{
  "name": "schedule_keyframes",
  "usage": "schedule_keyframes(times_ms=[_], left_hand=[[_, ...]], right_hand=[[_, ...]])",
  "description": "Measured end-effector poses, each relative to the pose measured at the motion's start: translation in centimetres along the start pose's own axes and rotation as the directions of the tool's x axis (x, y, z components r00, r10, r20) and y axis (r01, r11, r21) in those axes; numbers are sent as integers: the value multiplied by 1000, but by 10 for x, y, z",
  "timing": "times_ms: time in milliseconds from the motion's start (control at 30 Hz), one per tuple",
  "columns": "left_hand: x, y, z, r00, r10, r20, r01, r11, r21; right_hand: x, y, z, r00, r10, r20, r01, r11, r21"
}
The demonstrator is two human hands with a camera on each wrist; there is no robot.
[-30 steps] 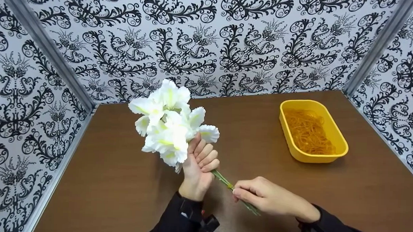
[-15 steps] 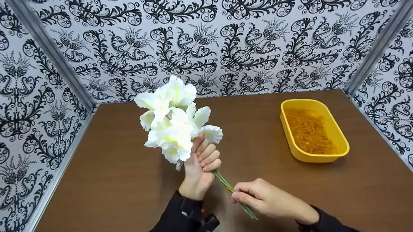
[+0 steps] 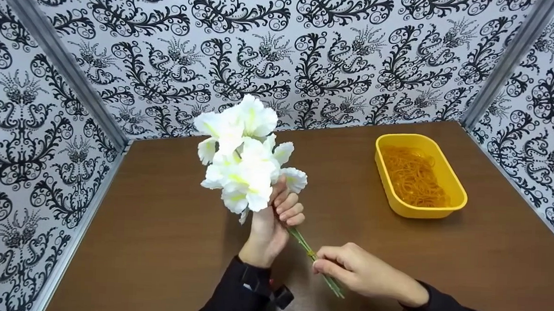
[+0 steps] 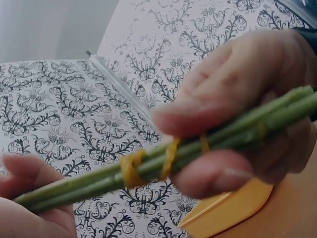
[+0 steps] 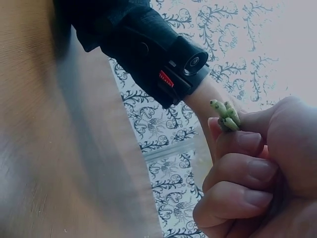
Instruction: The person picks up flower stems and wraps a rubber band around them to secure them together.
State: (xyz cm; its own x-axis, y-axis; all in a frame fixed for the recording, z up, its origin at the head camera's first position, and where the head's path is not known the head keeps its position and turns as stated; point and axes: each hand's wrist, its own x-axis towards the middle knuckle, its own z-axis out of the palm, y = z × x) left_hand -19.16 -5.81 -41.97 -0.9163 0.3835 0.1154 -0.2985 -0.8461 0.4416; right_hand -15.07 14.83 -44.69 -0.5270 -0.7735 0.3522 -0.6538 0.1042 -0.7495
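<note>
A bunch of white flowers (image 3: 244, 158) with ruffled petals and yellow streaks is held above the table. My left hand (image 3: 271, 225) grips the green stems just under the blooms. Lower down, my right hand (image 3: 365, 274) pinches the stems between thumb and fingers. A yellow rubber band (image 4: 132, 170) is wound round the stems (image 4: 94, 186) between the two hands, and in the left wrist view its strands run on toward the right thumb and finger. The cut stem ends (image 5: 226, 116) stick out past the right hand's fingers in the right wrist view.
On the right of the brown table (image 3: 161, 244) stands a yellow tub (image 3: 443, 210) with many loose rubber bands (image 3: 411, 175) in it. Patterned black-and-white panels (image 3: 262, 56) wall the table at the back and sides.
The bouquet has swung to the right and more upright, its blooms shifting right and slightly up. Both hands keep their hold, with the right hand slightly lower.
</note>
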Motion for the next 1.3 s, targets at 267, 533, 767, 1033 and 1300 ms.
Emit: schedule_keyframes(times_ms=[267, 533, 767, 1033, 1300], left_hand=[[-2, -2, 5, 997, 28, -70, 4, 905, 425], [-5, 0, 11, 998, 53, -30, -2, 523, 852], [-8, -1, 10, 993, 85, 86, -98, 150, 984], [-3, -9, 1, 982, 150, 116, -100, -106, 989], [2, -16, -13, 984, 135, 119, -81, -263, 962]], right_hand=[[0, -2, 0, 994, 8, -112, -8, 1000, 6], [2, -6, -2, 972, 88, -219, -82, 996, 39], [3, -3, -1, 940, 138, -313, -134, 990, 36], [4, 13, 3, 926, 153, -344, -167, 986, -13], [5, 28, 8, 930, 185, -316, -216, 974, -66]])
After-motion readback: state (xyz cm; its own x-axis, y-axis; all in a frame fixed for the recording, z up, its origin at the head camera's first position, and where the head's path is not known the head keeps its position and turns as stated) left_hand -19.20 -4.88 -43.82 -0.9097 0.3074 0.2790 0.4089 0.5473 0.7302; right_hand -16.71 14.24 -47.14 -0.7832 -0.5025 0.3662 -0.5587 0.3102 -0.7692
